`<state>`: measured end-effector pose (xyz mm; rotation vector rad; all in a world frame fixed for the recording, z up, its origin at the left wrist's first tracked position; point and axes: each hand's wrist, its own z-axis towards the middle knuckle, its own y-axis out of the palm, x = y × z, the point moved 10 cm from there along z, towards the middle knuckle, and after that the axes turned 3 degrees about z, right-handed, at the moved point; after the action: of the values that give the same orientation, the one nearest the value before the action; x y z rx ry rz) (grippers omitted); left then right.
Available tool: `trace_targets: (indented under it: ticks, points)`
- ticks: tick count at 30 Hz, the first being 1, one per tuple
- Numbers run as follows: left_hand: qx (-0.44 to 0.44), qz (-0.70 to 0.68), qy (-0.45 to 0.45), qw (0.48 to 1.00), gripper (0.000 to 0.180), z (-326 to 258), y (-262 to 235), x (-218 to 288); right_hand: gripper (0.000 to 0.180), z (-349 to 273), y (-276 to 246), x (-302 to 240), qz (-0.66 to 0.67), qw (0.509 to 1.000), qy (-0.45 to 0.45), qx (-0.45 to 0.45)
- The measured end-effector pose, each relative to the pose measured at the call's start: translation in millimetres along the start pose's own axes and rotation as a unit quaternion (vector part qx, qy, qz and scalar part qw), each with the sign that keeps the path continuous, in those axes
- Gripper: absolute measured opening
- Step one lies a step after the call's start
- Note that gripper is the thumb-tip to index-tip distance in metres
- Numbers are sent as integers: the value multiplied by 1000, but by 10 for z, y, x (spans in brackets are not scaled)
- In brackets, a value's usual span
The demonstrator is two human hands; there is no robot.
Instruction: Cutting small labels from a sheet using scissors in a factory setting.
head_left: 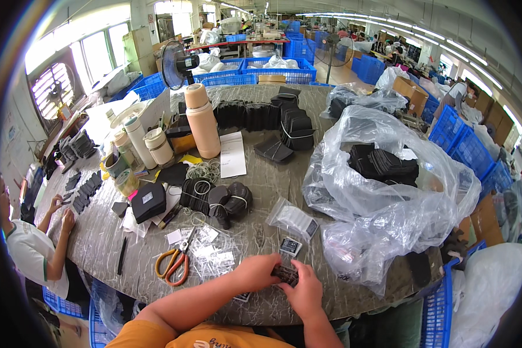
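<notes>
Close to the table's near edge, my left hand [260, 272] and my right hand [305, 290] are closed together around a small dark bundle [286, 275]. It looks like a stack of thin pieces, but my fingers cover much of it. Just beyond my hands lies a small black square label [290, 246] with light edges. A clear plastic bag [294, 219] of small flat pieces rests a little farther off. Left of my hands are orange-handled scissors [173, 265] and a scatter of clear plastic strips [211, 253]. Part of another small label shows under my left forearm.
A large clear plastic bag [383, 214] holding black pieces fills the table's right side. Tied black stacks [296, 129], a peach flask [203, 124] and white bottles [136, 139] stand farther back. At far left, a co-worker's hands [61, 210] handle dark pieces.
</notes>
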<state>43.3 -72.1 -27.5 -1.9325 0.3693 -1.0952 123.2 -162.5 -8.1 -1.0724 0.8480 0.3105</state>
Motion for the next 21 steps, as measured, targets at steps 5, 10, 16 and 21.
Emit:
trace_targets:
  ticks: [5, 10, 16, 21]
  points:
    - [74, -35, 50, 995, 34, -217, -114, 106, 43, -115, -39, -44, 19, 1000, -19, 14]
    - [136, -120, 105, 978, 41, -295, 1, 46, 32, -192, 122, 44, 40, 999, 5, -9]
    - [41, -550, 73, 831, 44, -301, 273, -46, 29, -210, 154, 0, 85, 996, 7, -4]
    - [85, -537, -3, 839, 26, -270, 321, -132, 31, -236, 113, -85, 62, 998, -17, 22]
